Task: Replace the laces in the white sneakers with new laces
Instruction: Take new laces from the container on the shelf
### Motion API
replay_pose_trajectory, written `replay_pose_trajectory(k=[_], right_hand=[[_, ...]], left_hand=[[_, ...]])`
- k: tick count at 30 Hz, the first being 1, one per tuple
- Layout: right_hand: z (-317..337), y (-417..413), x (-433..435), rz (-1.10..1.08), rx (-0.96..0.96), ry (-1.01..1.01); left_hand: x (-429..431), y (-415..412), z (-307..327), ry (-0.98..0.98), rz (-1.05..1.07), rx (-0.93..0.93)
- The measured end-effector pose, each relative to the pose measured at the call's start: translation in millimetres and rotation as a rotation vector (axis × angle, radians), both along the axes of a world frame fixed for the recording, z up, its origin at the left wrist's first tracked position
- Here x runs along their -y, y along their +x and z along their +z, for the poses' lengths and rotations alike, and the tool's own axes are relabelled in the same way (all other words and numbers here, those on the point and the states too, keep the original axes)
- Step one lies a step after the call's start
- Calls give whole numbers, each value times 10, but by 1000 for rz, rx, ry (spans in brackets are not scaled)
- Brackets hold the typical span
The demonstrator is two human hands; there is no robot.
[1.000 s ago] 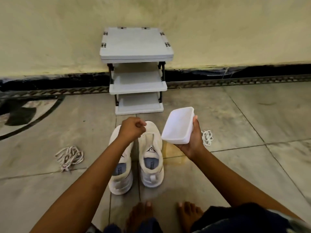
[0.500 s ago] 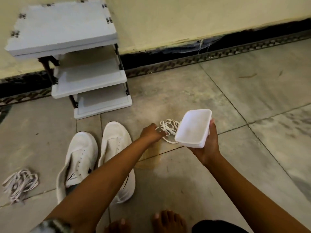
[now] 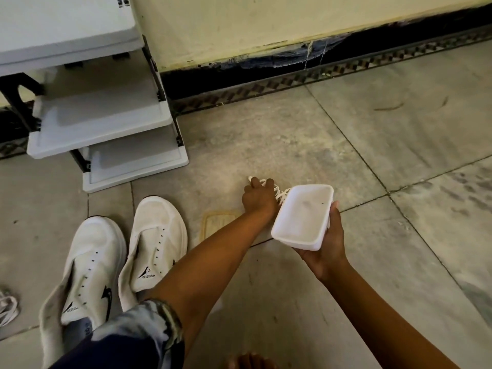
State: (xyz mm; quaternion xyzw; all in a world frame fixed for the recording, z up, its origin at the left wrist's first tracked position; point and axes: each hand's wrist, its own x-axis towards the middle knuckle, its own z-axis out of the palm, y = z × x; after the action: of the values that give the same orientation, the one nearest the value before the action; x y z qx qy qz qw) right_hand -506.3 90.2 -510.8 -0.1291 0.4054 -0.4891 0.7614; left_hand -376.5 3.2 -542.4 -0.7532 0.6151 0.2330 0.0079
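Observation:
Two white sneakers point(image 3: 157, 241) point(image 3: 90, 265) stand side by side on the floor at the lower left, their eyelets without laces. A bundle of white laces point(image 3: 282, 192) lies on the tiles right of them. My left hand point(image 3: 257, 197) reaches across and covers most of the bundle, its fingers curled down onto it. My right hand point(image 3: 330, 245) holds an empty white plastic container point(image 3: 303, 217) from beneath, tilted, just right of the bundle. Another heap of laces point(image 3: 6, 307) lies at the far left edge.
A white three-shelf shoe rack point(image 3: 106, 115) stands against the wall at the upper left, just behind the sneakers. A translucent lid point(image 3: 217, 222) lies flat on the floor between the sneakers and my left wrist. My bare toes point(image 3: 250, 362) show at the bottom edge.
My left hand left the sneakers, reached right to the lace bundle and now closes over it. The view swung right and nearer. The container came down beside the bundle.

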Motion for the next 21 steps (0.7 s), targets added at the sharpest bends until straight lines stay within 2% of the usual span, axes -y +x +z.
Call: replay_pose_trajectory(k=[4, 8, 11, 17, 21], right_hand=[[-19, 40, -10, -8, 15, 29], [-51, 214, -23, -18, 74, 31], [-64, 462, -28, -1, 136, 36], [24, 1160, -110, 122, 184, 69], [207, 1623, -235, 219, 205, 90]], left_hand=[[-107, 131, -6, -136, -37, -139], [-196, 484, 250, -139, 81, -317], [-281, 905, 595, -165, 118, -385], [-700, 1722, 1453, -200, 340, -549], [-1079, 2008, 1939, -192, 416, -764]])
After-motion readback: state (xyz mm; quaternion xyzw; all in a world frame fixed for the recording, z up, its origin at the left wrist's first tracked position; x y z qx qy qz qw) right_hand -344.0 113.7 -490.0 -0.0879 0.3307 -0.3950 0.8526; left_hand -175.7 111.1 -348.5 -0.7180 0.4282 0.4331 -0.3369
